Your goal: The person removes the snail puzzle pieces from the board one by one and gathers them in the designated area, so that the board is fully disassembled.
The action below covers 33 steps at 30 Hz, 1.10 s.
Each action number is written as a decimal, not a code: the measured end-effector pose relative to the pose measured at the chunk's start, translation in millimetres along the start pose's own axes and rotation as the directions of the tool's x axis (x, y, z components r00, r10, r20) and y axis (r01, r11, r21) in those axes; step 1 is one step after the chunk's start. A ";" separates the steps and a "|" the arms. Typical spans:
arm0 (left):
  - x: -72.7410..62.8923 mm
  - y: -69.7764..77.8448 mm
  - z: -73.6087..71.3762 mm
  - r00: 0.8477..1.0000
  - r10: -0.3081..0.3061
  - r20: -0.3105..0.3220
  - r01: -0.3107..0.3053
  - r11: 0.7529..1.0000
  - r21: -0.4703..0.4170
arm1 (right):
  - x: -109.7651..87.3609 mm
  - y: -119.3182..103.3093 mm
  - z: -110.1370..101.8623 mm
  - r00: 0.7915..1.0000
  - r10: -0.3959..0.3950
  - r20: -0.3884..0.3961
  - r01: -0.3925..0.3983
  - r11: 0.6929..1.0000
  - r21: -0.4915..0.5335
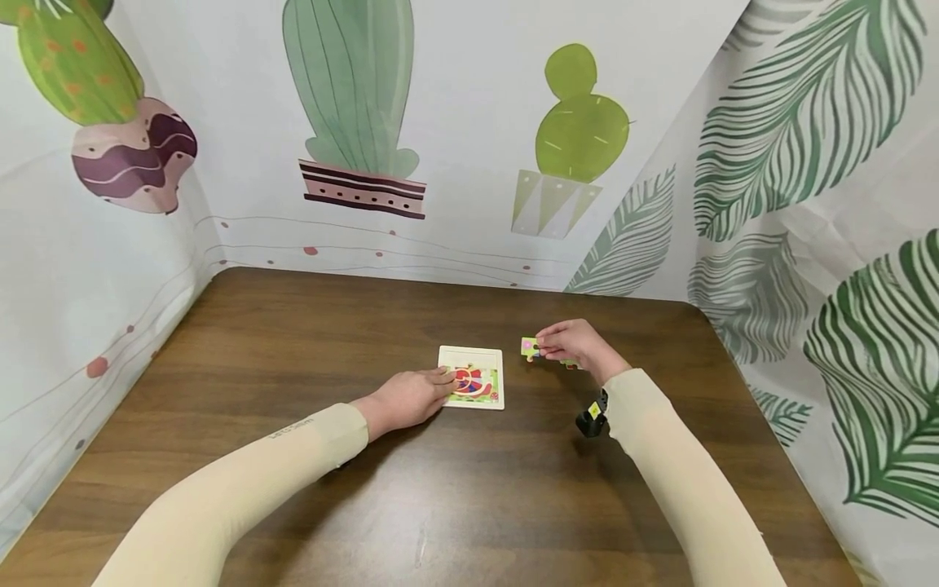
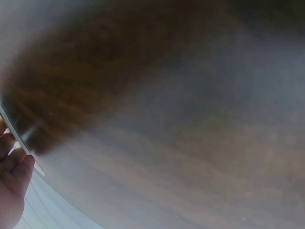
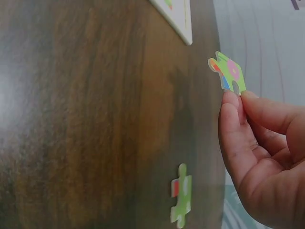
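Observation:
My right hand (image 1: 575, 342) pinches a green jigsaw piece (image 3: 230, 71) with a pink flower on it, between thumb and fingertips, raised above the table. A second green puzzle piece (image 3: 181, 195) with a red patch lies on the table below that hand. To the left sits a white-framed puzzle board (image 1: 472, 352), partly filled with a red and green picture. My left hand (image 1: 411, 398) rests its fingers on the board's left edge, partly covering the picture. In the left wrist view the fingers (image 2: 21, 171) lie along the board's rim.
A brown wooden table (image 1: 323, 326) carries everything. Cloth printed with cacti and leaves (image 1: 469, 122) hangs behind it and at both sides. A black wrist device (image 1: 591, 417) is strapped below the right sleeve.

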<state>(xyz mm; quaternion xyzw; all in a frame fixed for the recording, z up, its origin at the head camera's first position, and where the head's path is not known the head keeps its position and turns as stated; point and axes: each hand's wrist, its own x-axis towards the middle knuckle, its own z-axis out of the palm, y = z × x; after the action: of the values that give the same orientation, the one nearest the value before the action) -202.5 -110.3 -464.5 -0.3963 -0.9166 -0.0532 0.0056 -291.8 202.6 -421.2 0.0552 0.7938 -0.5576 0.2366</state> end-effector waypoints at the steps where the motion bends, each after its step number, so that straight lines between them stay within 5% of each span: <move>1: -0.3 -0.1 0.0 1.000 -0.001 0.000 0.001 1.000 0.000 | 0.2 0.8 -0.3 1.000 0.004 0.001 -0.004 1.000 0.005; 22: 1.0 -0.6 1.5 1.000 -0.019 0.009 0.019 1.000 -0.009 | 17.9 18.1 -4.0 0.998 0.048 0.030 -0.049 0.997 0.055; 33: -1.8 -0.7 2.2 0.998 0.025 -0.053 -0.024 0.999 0.024 | 19.4 19.0 -1.4 0.997 0.070 0.024 -0.071 0.997 0.023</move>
<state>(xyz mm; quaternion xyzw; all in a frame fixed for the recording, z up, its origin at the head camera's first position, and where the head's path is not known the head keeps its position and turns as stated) -201.7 -111.8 -466.8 -0.4058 -0.9117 -0.0528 0.0354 -302.6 207.6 -445.6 0.0795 0.7819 -0.5588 0.2645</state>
